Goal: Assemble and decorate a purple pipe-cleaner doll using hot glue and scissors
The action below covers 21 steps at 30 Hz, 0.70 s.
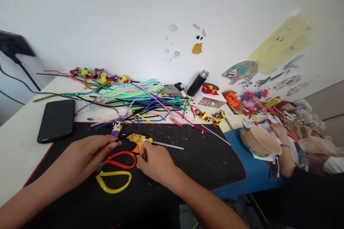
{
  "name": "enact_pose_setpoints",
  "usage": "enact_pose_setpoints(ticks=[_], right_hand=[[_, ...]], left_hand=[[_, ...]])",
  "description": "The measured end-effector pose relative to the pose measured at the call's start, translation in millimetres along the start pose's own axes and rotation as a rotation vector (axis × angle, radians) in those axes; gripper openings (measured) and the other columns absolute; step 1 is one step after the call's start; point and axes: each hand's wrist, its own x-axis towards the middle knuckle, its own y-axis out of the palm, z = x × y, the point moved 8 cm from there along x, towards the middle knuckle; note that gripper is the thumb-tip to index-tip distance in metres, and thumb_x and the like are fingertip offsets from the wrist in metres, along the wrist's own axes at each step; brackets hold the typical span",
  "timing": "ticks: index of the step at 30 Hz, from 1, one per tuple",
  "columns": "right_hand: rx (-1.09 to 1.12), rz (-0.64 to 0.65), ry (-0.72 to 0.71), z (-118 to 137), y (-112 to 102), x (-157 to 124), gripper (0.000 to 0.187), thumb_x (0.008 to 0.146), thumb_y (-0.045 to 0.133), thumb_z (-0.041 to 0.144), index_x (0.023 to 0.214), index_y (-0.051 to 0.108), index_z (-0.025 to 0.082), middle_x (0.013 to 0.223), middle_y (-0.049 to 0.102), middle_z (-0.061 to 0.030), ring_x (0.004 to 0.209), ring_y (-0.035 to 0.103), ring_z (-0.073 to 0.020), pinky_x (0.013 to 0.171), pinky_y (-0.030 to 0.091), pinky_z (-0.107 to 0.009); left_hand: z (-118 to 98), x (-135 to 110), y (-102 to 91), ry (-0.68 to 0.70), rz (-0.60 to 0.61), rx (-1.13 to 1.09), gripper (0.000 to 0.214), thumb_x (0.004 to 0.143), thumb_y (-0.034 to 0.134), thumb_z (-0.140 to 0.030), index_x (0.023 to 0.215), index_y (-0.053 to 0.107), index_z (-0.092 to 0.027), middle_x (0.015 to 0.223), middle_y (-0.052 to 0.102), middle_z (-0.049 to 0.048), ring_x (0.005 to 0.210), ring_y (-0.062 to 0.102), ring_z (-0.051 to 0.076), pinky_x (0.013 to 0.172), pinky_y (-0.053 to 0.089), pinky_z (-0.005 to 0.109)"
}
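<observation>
My right hand is closed round the handle of a yellow glue gun with an orange trigger. Its nozzle points left, toward my left hand, whose fingers are pinched on a thin black pipe cleaner by the nozzle. Just beyond those fingertips lies a small figure with a purple lower part, partly covered by the hand. Scissors with one red and one yellow handle loop rest on the black mat between my hands; their blades are hidden under my left hand.
Colourful pipe cleaners lie heaped behind the mat. At left is a black phone with a cable nearby. A black bottle leans by the wall. Glue sticks lie on the mat. At right, another person's hand is beside a bowl.
</observation>
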Motion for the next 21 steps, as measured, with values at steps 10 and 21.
enact_pose_setpoints(ticks=[10,21], right_hand=[[0.200,-0.054,0.102,-6.1,-1.1,-2.6,0.012,0.081,0.070,0.021,0.083,0.059,0.023,0.070,0.062,0.0051,0.063,0.055,-0.0129,0.058,0.030,-0.024],[0.269,-0.069,0.074,-11.8,-7.9,-11.0,0.013,0.085,0.069,0.017,0.084,0.058,0.022,0.068,0.060,0.0066,0.060,0.054,-0.0116,0.058,0.032,-0.022]], left_hand=[[0.7,-18.6,8.9,0.155,-0.040,-0.035,0.044,0.103,0.049,-0.059,0.104,0.081,-0.029,0.099,0.085,0.0049,0.086,0.081,0.026,0.083,0.063,0.030],[-5.8,-21.4,26.7,0.219,0.035,-0.042,0.046,0.106,0.045,-0.057,0.103,0.081,-0.028,0.097,0.085,0.0050,0.087,0.081,0.023,0.082,0.062,0.025]])
